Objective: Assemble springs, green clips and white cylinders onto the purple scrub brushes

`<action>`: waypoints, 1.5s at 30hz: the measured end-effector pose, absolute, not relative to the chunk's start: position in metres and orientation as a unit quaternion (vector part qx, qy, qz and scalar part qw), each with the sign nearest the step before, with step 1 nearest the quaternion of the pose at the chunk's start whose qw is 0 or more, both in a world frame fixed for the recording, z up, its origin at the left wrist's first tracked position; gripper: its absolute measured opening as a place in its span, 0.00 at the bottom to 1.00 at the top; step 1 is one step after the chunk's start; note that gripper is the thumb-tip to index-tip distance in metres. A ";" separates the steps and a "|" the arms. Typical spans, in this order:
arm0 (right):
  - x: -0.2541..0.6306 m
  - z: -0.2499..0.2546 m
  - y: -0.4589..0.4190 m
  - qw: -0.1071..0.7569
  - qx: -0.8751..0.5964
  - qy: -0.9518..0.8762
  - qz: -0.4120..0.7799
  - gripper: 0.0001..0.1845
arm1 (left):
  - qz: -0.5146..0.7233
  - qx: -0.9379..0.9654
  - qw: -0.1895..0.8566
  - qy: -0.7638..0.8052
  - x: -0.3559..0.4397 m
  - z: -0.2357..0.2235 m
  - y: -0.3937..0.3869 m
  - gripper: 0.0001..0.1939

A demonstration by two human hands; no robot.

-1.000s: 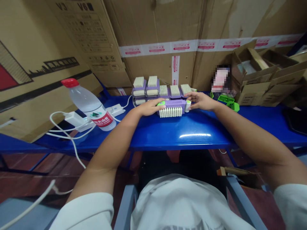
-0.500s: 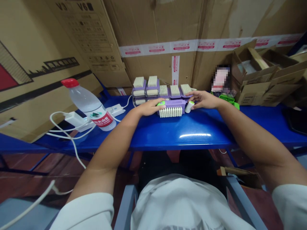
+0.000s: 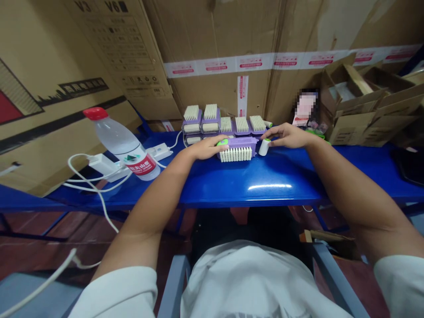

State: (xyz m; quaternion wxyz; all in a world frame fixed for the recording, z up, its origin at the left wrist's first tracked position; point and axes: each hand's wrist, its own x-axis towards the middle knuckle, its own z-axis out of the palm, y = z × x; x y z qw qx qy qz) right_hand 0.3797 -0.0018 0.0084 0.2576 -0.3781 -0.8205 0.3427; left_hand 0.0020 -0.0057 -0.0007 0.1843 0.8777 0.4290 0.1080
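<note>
A purple block with rows of cream bristles, like a brush head, stands near the middle of the blue table. My left hand grips its left end, with the thumb in front, beside a bright green button on top. Just off the block's right end is a short white cylinder with a green top. My right hand has its thumb and fingers around the cylinder's right and far side; the exact contact is partly hidden. Behind them, several similar purple bristled blocks are lined up, some stacked at the left.
On the left are a water bottle with a red cap and white chargers with cables. Cardboard sheets rise behind the blue table. Open cardboard boxes and a phone are at the right.
My right hand has shifted slightly right with the white cylinder, which now stands more upright and a little farther from the purple block. My left hand has barely moved.
</note>
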 end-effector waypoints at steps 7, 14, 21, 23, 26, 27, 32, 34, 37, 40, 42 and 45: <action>0.392 0.021 -0.005 0.236 -0.398 -0.833 0.304 0.19 | 0.114 0.879 0.188 0.424 0.001 -0.003 -0.003 0.46; 0.381 0.016 -0.005 0.265 -0.496 -0.811 0.160 0.38 | 0.113 0.882 0.186 0.418 0.001 -0.002 -0.003 0.46; 0.392 0.015 0.001 0.207 -0.493 -0.822 0.197 0.30 | 0.108 0.881 0.183 0.423 0.001 -0.003 -0.003 0.46; 0.403 0.013 0.005 0.192 -0.484 -0.822 0.232 0.28 | 0.110 0.881 0.184 0.422 0.001 -0.002 -0.004 0.46; 0.415 0.010 0.011 0.156 -0.469 -0.825 0.274 0.29 | 0.114 0.879 0.187 0.424 0.002 -0.002 -0.004 0.45; 0.417 0.009 0.013 0.139 -0.465 -0.830 0.276 0.30 | 0.114 0.878 0.188 0.425 0.002 -0.002 -0.005 0.45; 0.406 -0.004 0.020 0.132 -0.478 -0.823 0.278 0.34 | 0.114 0.879 0.187 0.423 0.003 -0.001 -0.005 0.44; 0.396 -0.008 0.020 0.176 -0.472 -0.816 0.284 0.34 | 0.114 0.880 0.187 0.422 0.002 -0.001 -0.005 0.44; 0.392 -0.001 0.014 0.296 -0.470 -0.797 0.236 0.31 | 0.115 0.881 0.188 0.420 0.002 -0.001 -0.005 0.44; 0.406 0.024 0.000 0.400 -0.490 -0.752 0.187 0.27 | 0.115 0.883 0.185 0.417 0.002 -0.001 -0.005 0.42; 0.423 0.043 -0.011 0.372 -0.522 -0.741 0.201 0.26 | 0.113 0.884 0.182 0.415 0.002 -0.001 -0.004 0.42; 0.449 0.064 -0.032 0.178 -0.579 -0.763 0.227 0.28 | 0.110 0.883 0.180 0.419 0.002 -0.002 -0.003 0.43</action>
